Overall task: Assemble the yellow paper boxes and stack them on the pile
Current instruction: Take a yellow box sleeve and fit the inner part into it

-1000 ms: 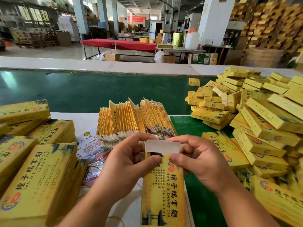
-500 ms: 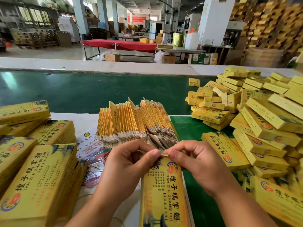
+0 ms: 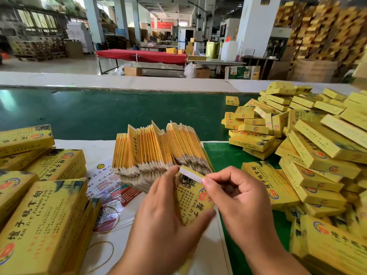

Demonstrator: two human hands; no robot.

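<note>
Head view: the left hand grips a yellow paper box from the left side, its thumb curled across the box's near lower edge. The right hand has its fingers curled, and its thumb and forefinger pinch the white end flap at the box's far end. The box is held above the table, tilted, its printed face up, between the two hands. Just beyond the hands stands a fanned bundle of flat box blanks, on edge, leaning to the right. To the right, a pile of assembled boxes rests on the green mat and reaches onto the green conveyor belt; one box of the pile lies just beside the right hand. To the left, stacks of flat yellow cartons lie on the white table surface. Between these stacks and the left hand lie printed leaflets in clear wrap and a rubber band. Beyond the belt stands a table with a red cloth.
</note>
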